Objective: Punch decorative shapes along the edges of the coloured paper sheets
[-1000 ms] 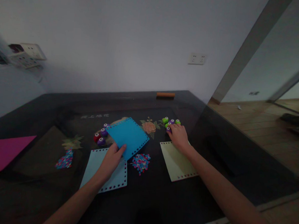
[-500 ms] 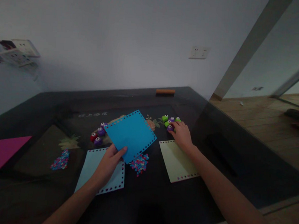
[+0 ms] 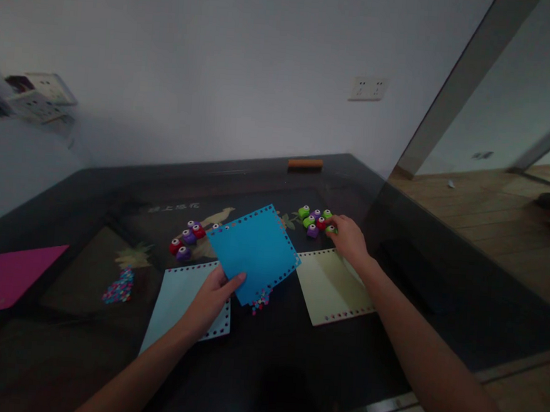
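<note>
My left hand [image 3: 217,293] grips the lower left edge of a blue paper sheet [image 3: 255,252], whose two opposite edges carry rows of punched holes. The sheet is tilted above the table. At the right, the fingers of my right hand [image 3: 348,237] close round a small green craft punch [image 3: 331,230] at the edge of a cluster of several green, purple and red punches [image 3: 312,220]. Just below that hand lies a pale yellow sheet [image 3: 332,288] with holes along two edges. Under my left wrist rests a light blue punched sheet [image 3: 174,296].
Another group of red and purple punches [image 3: 188,236] sits left of the blue sheet. Paper confetti lies in a left pile [image 3: 121,285] and a middle pile [image 3: 261,301], partly covered. A pink sheet [image 3: 13,275] is far left. An orange-brown bar [image 3: 305,163] lies by the wall.
My right hand has shifted right within the cluster, from a purple punch to a green one. The blue sheet in my left hand has moved slightly right, covering more of the middle confetti.
</note>
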Demonstrator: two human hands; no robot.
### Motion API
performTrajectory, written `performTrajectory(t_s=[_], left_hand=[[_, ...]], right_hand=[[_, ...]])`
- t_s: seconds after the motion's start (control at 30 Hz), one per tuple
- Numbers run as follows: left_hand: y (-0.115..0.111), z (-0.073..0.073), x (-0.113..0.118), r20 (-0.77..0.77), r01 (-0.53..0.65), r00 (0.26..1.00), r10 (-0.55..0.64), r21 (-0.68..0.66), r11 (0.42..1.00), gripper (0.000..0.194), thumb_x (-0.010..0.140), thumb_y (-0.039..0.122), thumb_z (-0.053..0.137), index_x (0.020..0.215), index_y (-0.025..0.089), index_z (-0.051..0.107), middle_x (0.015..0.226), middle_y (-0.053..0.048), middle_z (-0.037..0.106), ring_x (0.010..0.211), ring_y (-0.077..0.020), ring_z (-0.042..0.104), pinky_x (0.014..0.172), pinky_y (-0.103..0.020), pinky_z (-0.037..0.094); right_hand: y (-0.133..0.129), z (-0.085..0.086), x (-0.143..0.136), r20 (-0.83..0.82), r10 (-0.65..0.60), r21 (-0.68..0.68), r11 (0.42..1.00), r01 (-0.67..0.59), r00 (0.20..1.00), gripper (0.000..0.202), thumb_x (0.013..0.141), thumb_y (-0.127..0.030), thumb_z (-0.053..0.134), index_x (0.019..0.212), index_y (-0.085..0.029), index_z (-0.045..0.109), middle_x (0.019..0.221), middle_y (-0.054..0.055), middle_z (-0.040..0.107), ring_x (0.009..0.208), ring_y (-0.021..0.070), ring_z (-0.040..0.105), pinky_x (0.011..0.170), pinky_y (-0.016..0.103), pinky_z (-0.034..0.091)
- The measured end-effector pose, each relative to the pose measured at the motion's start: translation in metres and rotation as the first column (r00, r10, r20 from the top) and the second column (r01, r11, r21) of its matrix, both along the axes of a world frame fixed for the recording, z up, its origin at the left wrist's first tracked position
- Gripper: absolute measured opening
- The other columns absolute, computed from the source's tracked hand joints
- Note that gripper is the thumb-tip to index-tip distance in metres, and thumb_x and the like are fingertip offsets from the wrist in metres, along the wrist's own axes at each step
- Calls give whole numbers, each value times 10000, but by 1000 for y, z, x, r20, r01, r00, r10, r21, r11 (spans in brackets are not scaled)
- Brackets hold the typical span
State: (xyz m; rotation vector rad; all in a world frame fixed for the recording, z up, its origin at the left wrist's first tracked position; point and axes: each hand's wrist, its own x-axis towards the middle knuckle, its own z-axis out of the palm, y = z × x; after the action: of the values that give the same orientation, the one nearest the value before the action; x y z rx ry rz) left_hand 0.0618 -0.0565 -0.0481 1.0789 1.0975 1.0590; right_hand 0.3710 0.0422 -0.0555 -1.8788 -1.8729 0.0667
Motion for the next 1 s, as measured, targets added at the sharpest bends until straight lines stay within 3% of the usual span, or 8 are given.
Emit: performTrajectory(t_s=[0.2,0.33,0.37,0.4,0.5,0.7,0.87,1.0], left_hand=[[-5,4,5,23,138,990,-137,-33,990,473,761,398,670,1151,149,574,1115,-120,676,971,-290,649,881,-448,492],[-7,10,8,0,193,981,-193,-6,981,449,774,405,654,1144,162,583,1163,-108,656,1024,-278,623,926,-446,459],[-7,11,9,-7,211,977,-211,-2,977,442,773,408,653,1137,165,588,1168,-105,654,1030,-275,620,936,-446,450],[-8,13,11,-12,227,974,-227,3,974,440,771,412,655,1132,169,592,1169,-101,654,1035,-272,617,943,-445,443],[-8,19,18,-20,258,966,-258,13,966,451,758,427,663,1130,180,598,1156,-94,660,1033,-263,614,946,-435,437],[2,28,46,-86,332,939,-332,-13,943,410,787,411,629,1122,177,592,1011,-73,695,841,-219,642,811,-381,497],[14,18,63,-100,275,955,-279,-48,960,375,830,471,550,1009,150,620,814,-47,686,698,-182,630,675,-320,503],[18,12,65,-59,333,939,-338,-78,940,359,801,459,587,966,145,643,795,-45,696,676,-177,645,691,-323,506]], right_hand=[[-5,21,-6,-164,43,21,999,-40,985,161,804,-225,587,935,-156,651,1004,127,625,968,269,566,819,400,437],[-22,36,-23,-337,201,-29,974,-224,920,195,861,-301,525,948,-179,649,915,71,680,807,180,632,740,319,493],[-28,38,-27,-418,247,-65,952,-300,874,221,879,-324,491,950,-186,648,892,64,685,778,167,641,705,303,504],[-34,39,-30,-570,273,-111,909,-402,775,251,890,-344,467,957,-181,646,895,74,684,781,168,645,691,306,510],[-52,39,-34,-808,183,-173,834,-523,560,275,841,-395,539,973,-176,640,899,77,671,775,169,635,676,318,509],[-68,35,-15,-896,-24,-207,906,-369,443,344,599,-350,782,848,-168,630,700,-1,641,624,138,589,614,297,466],[-77,30,-2,-903,-140,-260,930,-258,406,340,555,-358,803,788,-174,639,680,7,666,594,152,601,610,321,478],[-79,22,5,-907,-128,-231,948,-218,402,304,544,-348,810,757,-186,666,738,12,684,660,156,617,656,316,484]])
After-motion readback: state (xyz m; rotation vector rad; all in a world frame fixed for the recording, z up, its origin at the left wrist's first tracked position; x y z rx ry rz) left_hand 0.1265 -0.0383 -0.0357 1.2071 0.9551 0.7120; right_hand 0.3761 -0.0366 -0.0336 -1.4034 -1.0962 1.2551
